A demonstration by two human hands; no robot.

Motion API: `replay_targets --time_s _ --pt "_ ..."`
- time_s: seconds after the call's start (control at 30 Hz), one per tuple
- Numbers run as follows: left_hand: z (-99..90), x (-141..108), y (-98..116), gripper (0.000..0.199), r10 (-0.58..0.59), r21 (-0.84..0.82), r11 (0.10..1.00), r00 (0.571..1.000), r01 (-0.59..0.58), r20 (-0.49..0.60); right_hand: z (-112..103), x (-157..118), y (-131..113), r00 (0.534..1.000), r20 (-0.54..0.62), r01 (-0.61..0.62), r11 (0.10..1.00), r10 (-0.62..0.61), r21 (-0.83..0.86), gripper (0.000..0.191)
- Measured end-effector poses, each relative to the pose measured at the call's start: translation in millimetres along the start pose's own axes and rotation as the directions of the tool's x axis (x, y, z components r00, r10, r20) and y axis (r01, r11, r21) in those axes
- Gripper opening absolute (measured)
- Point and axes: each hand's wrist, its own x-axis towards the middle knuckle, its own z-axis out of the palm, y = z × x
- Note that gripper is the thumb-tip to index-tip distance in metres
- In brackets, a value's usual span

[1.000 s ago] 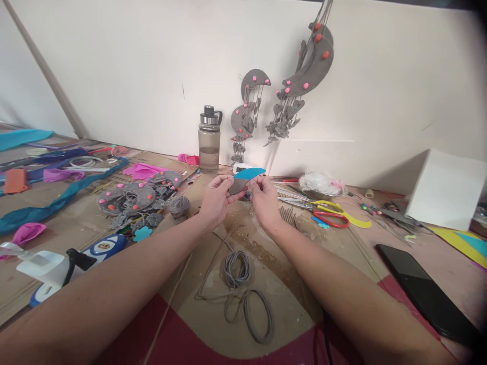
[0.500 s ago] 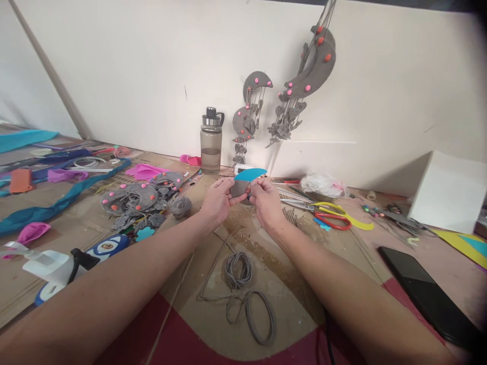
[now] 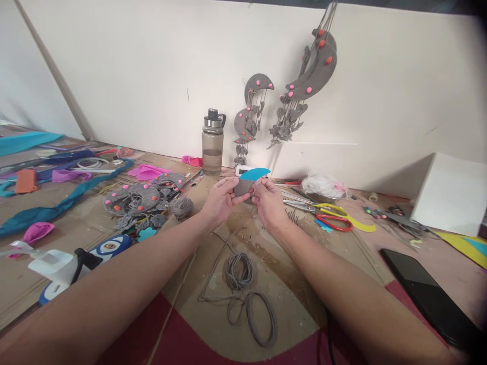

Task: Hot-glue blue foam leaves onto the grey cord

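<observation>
Between my hands is a small grey piece of what looks like felt point(image 3: 242, 188), with a bright blue curved piece point(image 3: 254, 174) along its top edge. My left hand point(image 3: 220, 199) pinches the left side of the grey piece, thumb in front and fingers below. At the right side, my right hand point(image 3: 269, 202) has its fingertips closed on the edge where blue and grey meet; a finer item there is too small to make out. Below the hands, a coil of grey cord point(image 3: 239, 271) lies on the cardboard point(image 3: 213, 319).
A water bottle point(image 3: 212, 144) stands by the wall, near hanging grey moon ornaments point(image 3: 258, 83). Left are a yarn ball point(image 3: 182, 207), more grey moons point(image 3: 131, 197) and a glue gun point(image 3: 61, 268). Right lie red-handled scissors point(image 3: 335, 222), a plastic bag point(image 3: 323, 185) and a phone point(image 3: 422, 291).
The view has shifted slightly, so everything sits a little further right and lower. Both hands keep hold of the blue and grey pieces, with only small finger movement.
</observation>
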Motion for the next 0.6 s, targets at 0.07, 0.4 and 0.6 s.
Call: replay_targets --time_s 0.07,0.4,0.6 --pt "0.3 0.2 0.6 0.011 0.007 0.009 1.000 0.999 -0.007 -0.040 0.7 -0.8 0.0 1.000 0.010 0.008 1.000 -0.008 -0.014 0.022" --pt "-4.0 6.2 2.1 0.007 -0.056 0.035 0.998 0.995 0.059 -0.085 2.4 -2.6 0.3 0.997 0.069 0.046 0.998 -0.042 -0.053 0.017" --pt "-3.1 5.9 0.1 0.007 -0.079 0.020 0.997 0.993 0.081 -0.084 2.0 -3.2 2.2 0.997 0.055 0.056 0.997 -0.053 -0.060 0.016"
